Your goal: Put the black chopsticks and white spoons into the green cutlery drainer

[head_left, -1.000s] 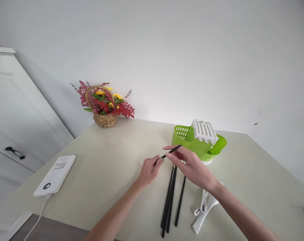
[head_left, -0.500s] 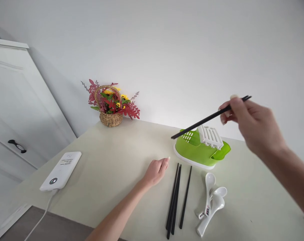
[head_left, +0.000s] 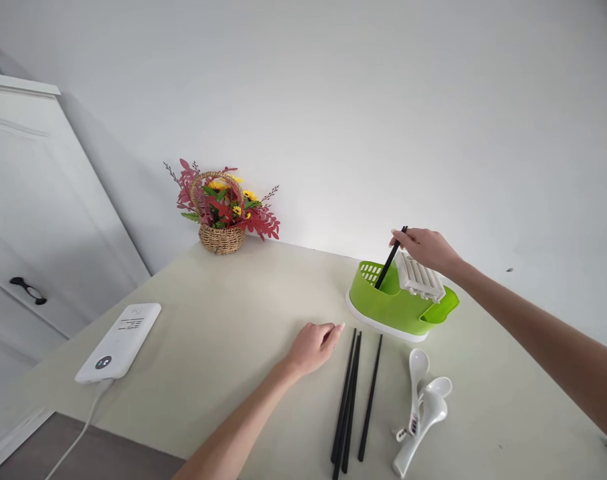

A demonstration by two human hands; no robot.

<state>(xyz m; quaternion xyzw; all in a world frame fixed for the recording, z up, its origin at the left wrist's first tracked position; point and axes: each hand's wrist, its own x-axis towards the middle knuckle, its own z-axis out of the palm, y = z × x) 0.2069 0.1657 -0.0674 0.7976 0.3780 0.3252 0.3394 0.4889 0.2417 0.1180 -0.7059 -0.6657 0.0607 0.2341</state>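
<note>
My right hand [head_left: 426,248] grips the top of a black chopstick [head_left: 387,266] whose lower end stands inside the left compartment of a green cutlery holder [head_left: 388,308] with a white slotted insert [head_left: 421,275]. My left hand [head_left: 313,347] rests on the table, fingers loosely curled and holding nothing, just left of several black chopsticks [head_left: 351,397] lying side by side. White ceramic spoons [head_left: 421,407] lie to the right of those chopsticks.
A wicker basket of red and yellow flowers [head_left: 221,212] stands at the table's back edge by the wall. A white device with a cable [head_left: 119,341] lies near the left edge. A white cabinet [head_left: 28,220] stands to the left.
My right hand took the chopstick from my left hand, lifted it high to the right, then lowered its tip into the green holder. My left hand settled onto the table.
</note>
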